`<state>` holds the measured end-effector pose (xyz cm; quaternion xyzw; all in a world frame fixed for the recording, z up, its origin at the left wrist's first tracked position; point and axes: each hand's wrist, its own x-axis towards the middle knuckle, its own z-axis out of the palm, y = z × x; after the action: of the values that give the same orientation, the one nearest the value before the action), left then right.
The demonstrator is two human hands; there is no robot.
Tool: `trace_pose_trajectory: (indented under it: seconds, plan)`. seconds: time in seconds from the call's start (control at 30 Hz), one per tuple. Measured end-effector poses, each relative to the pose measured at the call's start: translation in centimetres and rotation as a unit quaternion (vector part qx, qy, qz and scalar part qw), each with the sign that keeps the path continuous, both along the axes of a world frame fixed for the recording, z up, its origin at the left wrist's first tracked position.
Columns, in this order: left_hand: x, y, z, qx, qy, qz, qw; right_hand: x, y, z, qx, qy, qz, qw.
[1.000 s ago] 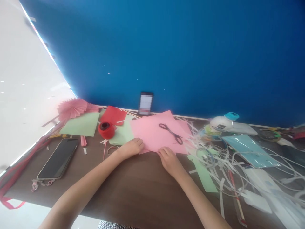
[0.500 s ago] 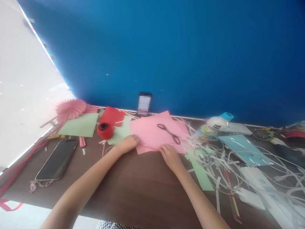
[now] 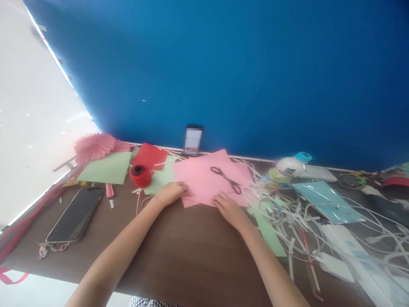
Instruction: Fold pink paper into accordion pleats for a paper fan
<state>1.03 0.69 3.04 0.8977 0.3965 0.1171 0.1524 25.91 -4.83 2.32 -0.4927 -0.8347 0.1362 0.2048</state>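
A stack of pink paper lies on the brown table, its sheets turned at slightly different angles. My left hand grips the left near corner of the paper, fingers closed together. At the near edge, right of the middle, my right hand has its fingers bent and pressed together on the paper. A pair of dark scissors rests on the pink paper beyond my right hand. Left of the stack stands a red ribbon roll, beside red paper and light green paper.
A phone lies at left, below a pleated pink paper fan. Another phone leans against the blue wall. Tangled white cables, a white bottle with a blue cap and a light blue packet crowd the right side.
A narrow fold seen along the near edge between my hands no longer stands out. My hands have barely moved; the right fingers sit slightly further left. The scissors have not moved on the paper.
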Motion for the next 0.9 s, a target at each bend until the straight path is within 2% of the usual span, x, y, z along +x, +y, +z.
trace_pose_trajectory:
  seconds: [0.1, 0.2, 0.23, 0.3, 0.33, 0.37, 0.4, 0.43, 0.5, 0.53, 0.63, 0.73, 0.8, 0.83, 0.9]
  plan:
    - [0.0, 0.4, -0.2, -0.043, -0.103, 0.025, 0.993, 0.3, 0.0, 0.9, -0.081, 0.061, -0.023, 0.995]
    - [0.4, 0.7, 0.0, -0.056, -0.238, 0.128, 0.961, 0.4, -0.2, 2.2, -0.181, 0.145, -0.068, 0.97]
    - [0.6, 0.7, 0.0, -0.043, -0.288, 0.179, 0.94, 0.3, -0.2, 2.6, -0.196, 0.181, -0.084, 0.96]
    - [1.4, 0.3, 0.2, -0.007, -0.399, 0.29, 0.87, 0.0, -0.4, 2.8, -0.191, 0.274, -0.137, 0.932]
    - [2.0, -0.1, 0.2, -0.013, -0.446, 0.331, 0.832, -0.3, -0.6, 2.6, -0.179, 0.33, -0.176, 0.91]
    - [2.6, -0.6, 0.1, -0.051, -0.477, 0.346, 0.806, -0.8, -0.7, 2.3, -0.166, 0.386, -0.219, 0.881]
    - [3.3, -1.1, 0.0, -0.112, -0.492, 0.334, 0.796, -1.3, -0.9, 1.8, -0.154, 0.439, -0.255, 0.848]
    - [4.0, -1.7, -0.2, -0.187, -0.488, 0.299, 0.798, -2.0, -1.1, 1.2, -0.152, 0.479, -0.276, 0.819]
    - [5.4, -2.8, -0.5, -0.3, -0.451, 0.223, 0.81, -3.5, -1.6, 0.1, -0.157, 0.522, -0.282, 0.79]
    - [6.0, -3.2, -0.6, -0.325, -0.443, 0.199, 0.811, -4.3, -1.9, -0.4, -0.17, 0.524, -0.269, 0.79]
    - [7.0, -4.0, -0.5, -0.337, -0.451, 0.198, 0.803, -6.0, -2.8, -0.7, -0.184, 0.515, -0.218, 0.808]
    - [6.8, -4.0, 0.1, -0.318, -0.447, 0.217, 0.807, -6.1, -3.1, -0.1, -0.182, 0.453, -0.164, 0.857]
    - [6.2, -3.8, 0.5, -0.318, -0.437, 0.225, 0.811, -5.2, -2.9, 0.3, -0.097, 0.376, -0.158, 0.908]
    - [5.9, -3.6, 0.7, -0.326, -0.426, 0.222, 0.814, -4.5, -2.7, 0.4, -0.023, 0.324, -0.161, 0.932]
    - [5.1, -3.3, 1.1, -0.354, -0.388, 0.191, 0.829, -3.1, -2.1, 0.5, 0.151, 0.196, -0.152, 0.957]
